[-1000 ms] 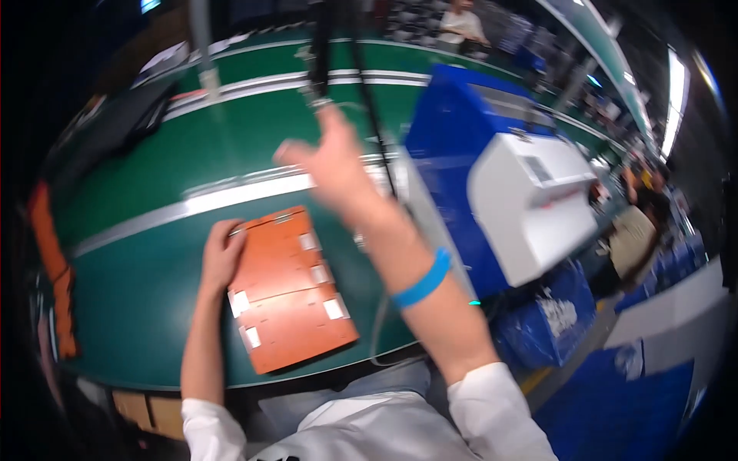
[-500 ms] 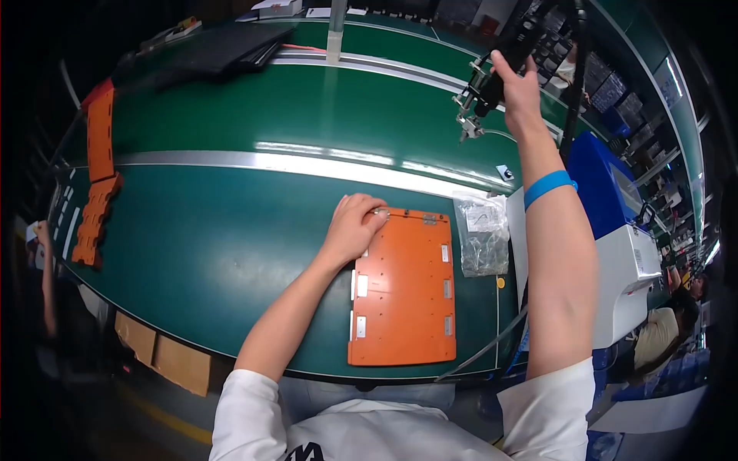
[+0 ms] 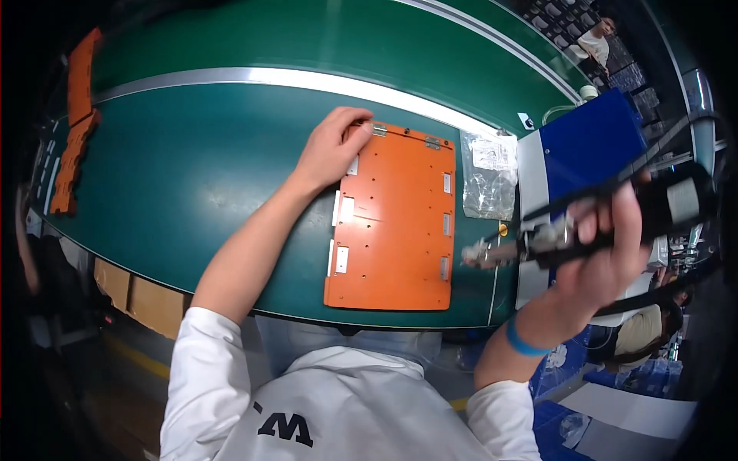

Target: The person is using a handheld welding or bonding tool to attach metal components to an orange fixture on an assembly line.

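An orange rectangular panel (image 3: 396,219) with small white tabs and metal hinges lies flat on the green conveyor belt (image 3: 192,169). My left hand (image 3: 332,146) rests on the panel's top left corner, fingers curled by a small metal hinge (image 3: 378,129). My right hand (image 3: 603,257) grips a black powered screwdriver (image 3: 584,230) hanging on a cable, its metal tip pointing left near the panel's right edge. A blue band circles my right wrist.
A clear plastic bag of small parts (image 3: 488,173) lies right of the panel. A blue and white box (image 3: 588,146) stands beyond it. More orange panels (image 3: 77,115) sit at the belt's far left. Another person (image 3: 596,34) is at top right.
My right hand came down from the upper right, bringing the screwdriver level with the panel's right edge. My left hand stayed on the panel's top left corner.
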The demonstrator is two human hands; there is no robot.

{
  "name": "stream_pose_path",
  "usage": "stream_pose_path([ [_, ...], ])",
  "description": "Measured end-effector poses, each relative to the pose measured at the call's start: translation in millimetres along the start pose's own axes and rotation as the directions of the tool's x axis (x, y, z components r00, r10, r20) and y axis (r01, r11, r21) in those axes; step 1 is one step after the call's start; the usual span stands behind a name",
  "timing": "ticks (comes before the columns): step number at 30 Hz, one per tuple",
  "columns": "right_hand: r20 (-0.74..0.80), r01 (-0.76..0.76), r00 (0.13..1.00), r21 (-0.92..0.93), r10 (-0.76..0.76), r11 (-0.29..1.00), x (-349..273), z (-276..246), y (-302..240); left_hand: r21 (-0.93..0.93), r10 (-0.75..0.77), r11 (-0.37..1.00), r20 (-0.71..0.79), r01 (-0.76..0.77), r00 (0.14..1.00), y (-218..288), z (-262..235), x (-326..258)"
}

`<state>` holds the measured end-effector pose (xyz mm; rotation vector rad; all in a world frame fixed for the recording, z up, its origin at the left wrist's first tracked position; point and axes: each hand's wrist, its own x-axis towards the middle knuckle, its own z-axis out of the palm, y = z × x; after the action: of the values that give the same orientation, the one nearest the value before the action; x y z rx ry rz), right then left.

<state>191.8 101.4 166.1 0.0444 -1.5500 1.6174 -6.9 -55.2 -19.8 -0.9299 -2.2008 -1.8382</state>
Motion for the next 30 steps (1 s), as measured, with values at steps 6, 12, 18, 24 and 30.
stream_pose_path([
  [6, -0.114, -0.004, 0.994, -0.064, -0.003, 0.998, -25.7, 2.0, -0.9, -0.005, -0.089, 0.996, 0.032, 0.089, 0.996, 3.3, -2.7, 0.8],
  [12, -0.162, -0.023, 0.987, -0.092, 0.007, 0.996, -30.5, 9.7, 7.2, -0.010, -0.115, 0.993, 0.067, 0.116, 0.991, 0.4, -1.5, 1.0],
  [18, -0.158, -0.028, 0.987, -0.088, 0.014, 0.996, -32.0, 8.3, 9.7, -0.031, -0.110, 0.993, 0.058, 0.112, 0.992, 2.1, -2.6, 0.6],
  [24, -0.125, -0.004, 0.992, -0.071, -0.004, 0.997, -30.7, 7.6, 11.6, -0.023, -0.107, 0.994, 0.058, 0.109, 0.993, 0.0, -2.5, 1.6],
  [30, -0.134, -0.006, 0.991, -0.109, -0.009, 0.994, -32.4, 8.6, 9.7, -0.017, -0.098, 0.995, 0.052, 0.099, 0.994, 0.6, -2.6, 1.4],
])
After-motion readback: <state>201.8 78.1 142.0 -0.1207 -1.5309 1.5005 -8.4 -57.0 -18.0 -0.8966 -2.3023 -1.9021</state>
